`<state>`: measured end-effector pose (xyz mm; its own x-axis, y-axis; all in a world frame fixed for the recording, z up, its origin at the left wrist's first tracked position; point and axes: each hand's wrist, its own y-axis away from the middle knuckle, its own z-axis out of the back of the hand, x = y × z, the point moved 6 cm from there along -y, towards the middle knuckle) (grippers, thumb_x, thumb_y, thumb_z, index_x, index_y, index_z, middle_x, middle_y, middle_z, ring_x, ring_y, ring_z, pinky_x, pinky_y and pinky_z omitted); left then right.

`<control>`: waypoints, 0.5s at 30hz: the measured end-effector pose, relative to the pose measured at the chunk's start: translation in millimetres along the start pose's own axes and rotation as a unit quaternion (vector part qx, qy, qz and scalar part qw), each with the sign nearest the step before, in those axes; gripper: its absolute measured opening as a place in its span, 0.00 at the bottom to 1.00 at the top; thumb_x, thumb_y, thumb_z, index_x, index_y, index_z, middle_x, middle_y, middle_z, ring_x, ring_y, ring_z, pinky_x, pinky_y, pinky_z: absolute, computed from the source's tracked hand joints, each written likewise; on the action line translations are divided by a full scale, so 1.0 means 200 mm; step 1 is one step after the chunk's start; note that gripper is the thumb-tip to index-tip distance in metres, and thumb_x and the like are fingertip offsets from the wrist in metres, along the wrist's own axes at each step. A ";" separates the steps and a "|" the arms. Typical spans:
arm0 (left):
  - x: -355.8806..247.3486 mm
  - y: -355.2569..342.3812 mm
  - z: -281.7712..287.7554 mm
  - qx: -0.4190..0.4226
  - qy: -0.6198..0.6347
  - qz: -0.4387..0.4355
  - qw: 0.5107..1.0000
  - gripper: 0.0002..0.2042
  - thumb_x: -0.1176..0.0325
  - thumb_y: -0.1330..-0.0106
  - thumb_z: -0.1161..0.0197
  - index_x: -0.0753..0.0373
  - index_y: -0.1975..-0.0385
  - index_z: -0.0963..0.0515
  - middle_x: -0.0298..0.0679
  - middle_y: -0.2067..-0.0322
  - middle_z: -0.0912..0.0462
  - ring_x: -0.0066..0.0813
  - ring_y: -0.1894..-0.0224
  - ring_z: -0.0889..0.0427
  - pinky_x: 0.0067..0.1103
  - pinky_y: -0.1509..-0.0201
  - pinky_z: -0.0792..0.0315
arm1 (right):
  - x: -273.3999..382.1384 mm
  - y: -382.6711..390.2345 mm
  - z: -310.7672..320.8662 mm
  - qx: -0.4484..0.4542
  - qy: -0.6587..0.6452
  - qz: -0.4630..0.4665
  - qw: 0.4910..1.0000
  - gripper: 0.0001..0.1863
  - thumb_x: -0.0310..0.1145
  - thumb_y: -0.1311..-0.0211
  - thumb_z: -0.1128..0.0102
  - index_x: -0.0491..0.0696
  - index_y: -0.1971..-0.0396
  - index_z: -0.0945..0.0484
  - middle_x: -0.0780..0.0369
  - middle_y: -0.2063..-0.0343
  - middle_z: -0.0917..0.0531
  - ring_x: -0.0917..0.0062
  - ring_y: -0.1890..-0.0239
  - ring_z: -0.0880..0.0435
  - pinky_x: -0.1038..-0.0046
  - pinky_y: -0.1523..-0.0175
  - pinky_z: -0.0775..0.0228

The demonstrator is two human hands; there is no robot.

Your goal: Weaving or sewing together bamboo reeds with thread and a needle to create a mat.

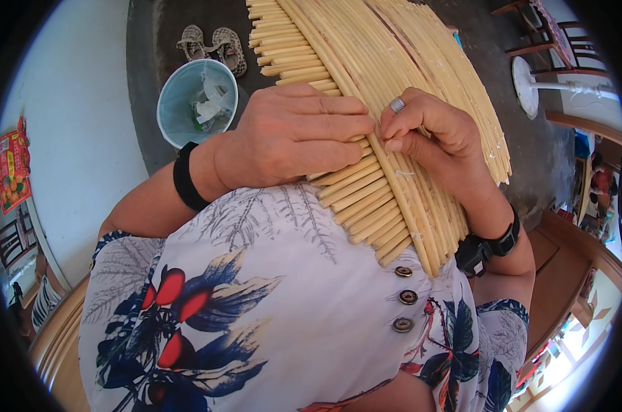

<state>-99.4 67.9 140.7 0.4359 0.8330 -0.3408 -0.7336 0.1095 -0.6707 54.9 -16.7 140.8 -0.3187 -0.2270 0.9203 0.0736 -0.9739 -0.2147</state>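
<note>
A mat of pale yellow plant stalks [407,62] lies over my lap and stretches away from me. One layer of stalks runs lengthwise; crosswise stalk ends [362,199] stick out along its left side. My left hand [297,130] grips that side, fingers pressed together over the crosswise ends and fingertips against the outermost long stalk; its thumb is hidden. Just right of them, my right hand [438,134] pinches thumb and forefinger together at the mat's surface. Whatever is in that pinch is too small to make out. Small white thread bits [404,173] show on the stalks.
A light blue bucket [168,110] with crumpled white waste stands beyond my left forearm, near a pair of woven shoes [222,48]. At right are a white round-based stand [525,88], a dark wooden chair [582,51] and brown wooden furniture [565,275]. A white wall [77,117] rises at left.
</note>
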 end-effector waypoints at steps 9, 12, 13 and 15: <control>-0.01 0.01 0.00 -0.004 0.001 0.009 1.000 0.09 0.68 0.48 0.33 0.61 0.67 0.17 0.44 0.57 0.12 0.39 0.54 0.12 0.26 0.59 0.21 | 0.02 0.02 -0.02 -0.042 0.037 0.016 0.998 0.09 0.16 0.44 0.34 0.45 0.69 0.24 0.63 0.71 0.20 0.74 0.67 0.18 0.77 0.61 0.27; 0.00 0.02 0.00 0.004 0.004 0.006 1.000 0.09 0.69 0.48 0.33 0.61 0.67 0.17 0.44 0.57 0.13 0.40 0.54 0.12 0.26 0.59 0.21 | 0.04 0.02 -0.02 -0.026 0.007 0.010 1.000 0.09 0.13 0.39 0.39 0.43 0.63 0.25 0.62 0.66 0.22 0.80 0.63 0.24 0.80 0.54 0.31; 0.00 0.02 0.00 0.003 0.009 0.003 1.000 0.09 0.69 0.48 0.33 0.61 0.67 0.17 0.45 0.57 0.13 0.40 0.54 0.12 0.27 0.59 0.21 | 0.06 0.02 0.02 -0.069 -0.036 0.031 0.996 0.09 0.13 0.39 0.39 0.43 0.63 0.25 0.62 0.66 0.22 0.80 0.62 0.23 0.80 0.54 0.30; 0.01 0.02 0.00 0.000 0.009 0.002 1.000 0.09 0.69 0.48 0.34 0.61 0.67 0.17 0.45 0.57 0.13 0.40 0.54 0.13 0.27 0.59 0.21 | 0.08 0.01 0.10 -0.150 -0.102 0.059 0.982 0.08 0.13 0.38 0.40 0.42 0.64 0.25 0.62 0.67 0.20 0.79 0.61 0.21 0.79 0.54 0.29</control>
<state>-101.4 70.1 137.3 0.4420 0.8234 -0.3558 -0.7356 0.1057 -0.6691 69.1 -22.9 162.4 -0.1273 -0.3635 0.9228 -0.1925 -0.9037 -0.3825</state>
